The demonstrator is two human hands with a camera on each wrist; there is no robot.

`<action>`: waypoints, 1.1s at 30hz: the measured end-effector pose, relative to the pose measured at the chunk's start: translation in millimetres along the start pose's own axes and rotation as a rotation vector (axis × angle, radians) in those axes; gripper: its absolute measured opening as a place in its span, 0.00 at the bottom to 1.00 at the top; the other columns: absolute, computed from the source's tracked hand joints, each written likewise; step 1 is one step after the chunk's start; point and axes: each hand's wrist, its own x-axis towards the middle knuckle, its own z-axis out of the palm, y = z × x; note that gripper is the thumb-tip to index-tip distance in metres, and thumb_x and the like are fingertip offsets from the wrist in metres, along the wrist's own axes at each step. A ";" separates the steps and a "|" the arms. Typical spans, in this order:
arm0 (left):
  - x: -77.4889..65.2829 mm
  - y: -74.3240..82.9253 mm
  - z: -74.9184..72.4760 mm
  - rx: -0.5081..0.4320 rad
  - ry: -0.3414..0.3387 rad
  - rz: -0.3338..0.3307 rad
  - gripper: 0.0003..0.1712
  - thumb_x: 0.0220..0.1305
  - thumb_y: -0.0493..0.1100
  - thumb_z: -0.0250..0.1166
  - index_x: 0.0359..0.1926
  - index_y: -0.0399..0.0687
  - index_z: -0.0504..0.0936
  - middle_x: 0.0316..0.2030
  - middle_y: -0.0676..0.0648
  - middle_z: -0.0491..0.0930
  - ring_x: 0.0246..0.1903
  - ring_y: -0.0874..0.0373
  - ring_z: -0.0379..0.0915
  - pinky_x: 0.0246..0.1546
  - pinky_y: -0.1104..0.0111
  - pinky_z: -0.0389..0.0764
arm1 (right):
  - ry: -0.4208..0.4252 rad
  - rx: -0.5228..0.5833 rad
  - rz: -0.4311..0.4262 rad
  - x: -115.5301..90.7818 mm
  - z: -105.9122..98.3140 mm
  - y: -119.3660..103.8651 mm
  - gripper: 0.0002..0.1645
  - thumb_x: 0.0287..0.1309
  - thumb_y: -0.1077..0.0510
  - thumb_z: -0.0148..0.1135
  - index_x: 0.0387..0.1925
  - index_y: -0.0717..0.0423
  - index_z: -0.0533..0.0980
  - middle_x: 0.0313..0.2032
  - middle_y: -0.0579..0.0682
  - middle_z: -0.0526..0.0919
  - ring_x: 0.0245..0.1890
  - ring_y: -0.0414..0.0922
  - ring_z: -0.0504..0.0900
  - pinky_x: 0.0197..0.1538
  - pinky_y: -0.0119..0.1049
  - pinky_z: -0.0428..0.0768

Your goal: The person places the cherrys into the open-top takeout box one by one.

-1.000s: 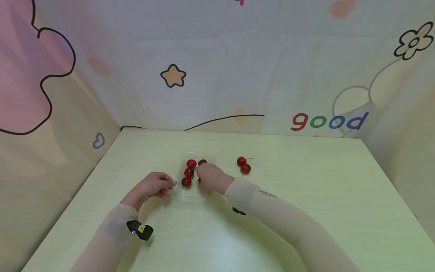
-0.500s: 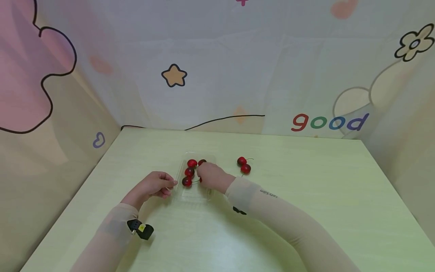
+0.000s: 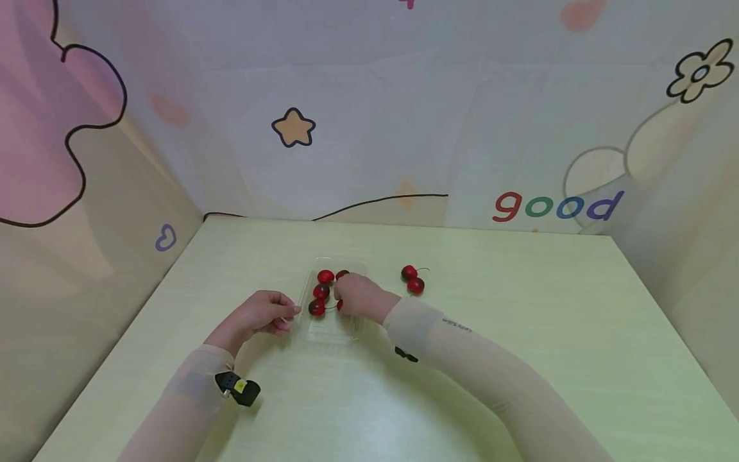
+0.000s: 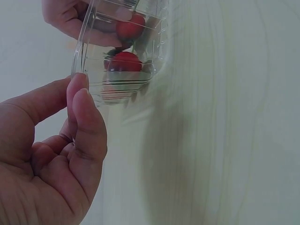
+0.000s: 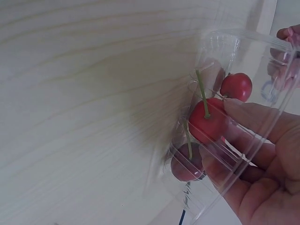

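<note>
A clear plastic container [image 3: 329, 330] sits on the table, holding several dark red cherries. Three of them stand in a column on its left side; the front one is a cherry [image 3: 316, 308] with a stem. My left hand [image 3: 262, 313] pinches the container's left rim between thumb and fingertip. My right hand [image 3: 364, 298] reaches inside on the right. In the right wrist view its thumb and fingers hold a red cherry [image 5: 208, 124] with a green stem. A darker cherry [image 5: 186, 164] lies beside those fingers. From the head, the right hand hides part of the container's right side.
Two cherries [image 3: 416, 285] with stems lie on the pale wood-grain table [image 3: 519, 308], right of the container. A printed cloth backdrop [image 3: 369, 128] rises behind the table's far edge. Each wrist carries a small black camera, as on the left sleeve [image 3: 238, 388].
</note>
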 end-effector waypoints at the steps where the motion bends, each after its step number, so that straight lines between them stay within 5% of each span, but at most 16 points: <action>1: -0.1 0.1 0.0 0.000 0.001 -0.001 0.13 0.74 0.42 0.63 0.48 0.35 0.78 0.30 0.50 0.77 0.26 0.61 0.75 0.31 0.74 0.83 | -0.003 0.002 -0.001 -0.2 -0.4 -0.2 0.09 0.64 0.65 0.67 0.45 0.61 0.84 0.40 0.53 0.85 0.35 0.43 0.72 0.43 0.30 0.76; 11: -0.7 1.7 -0.1 -0.001 -0.001 -0.002 0.13 0.73 0.43 0.63 0.48 0.35 0.78 0.30 0.50 0.77 0.25 0.62 0.75 0.30 0.73 0.83 | 0.013 0.083 -0.027 -1.5 -4.5 2.6 0.13 0.67 0.63 0.64 0.52 0.61 0.84 0.51 0.56 0.87 0.43 0.46 0.78 0.57 0.38 0.83; 23: 1.3 0.4 0.6 -0.006 0.002 -0.005 0.12 0.73 0.42 0.63 0.47 0.36 0.78 0.29 0.51 0.77 0.25 0.62 0.75 0.30 0.73 0.83 | 0.099 0.247 -0.071 -9.2 -15.1 11.4 0.16 0.69 0.58 0.64 0.55 0.57 0.81 0.45 0.53 0.86 0.39 0.44 0.77 0.42 0.30 0.79; 33: 1.0 -0.6 1.7 0.004 0.012 -0.003 0.13 0.74 0.42 0.62 0.48 0.35 0.78 0.30 0.50 0.77 0.26 0.61 0.75 0.30 0.74 0.83 | 0.157 0.380 -0.133 -29.8 -32.1 36.4 0.24 0.68 0.53 0.65 0.62 0.58 0.76 0.56 0.56 0.84 0.57 0.51 0.82 0.59 0.43 0.83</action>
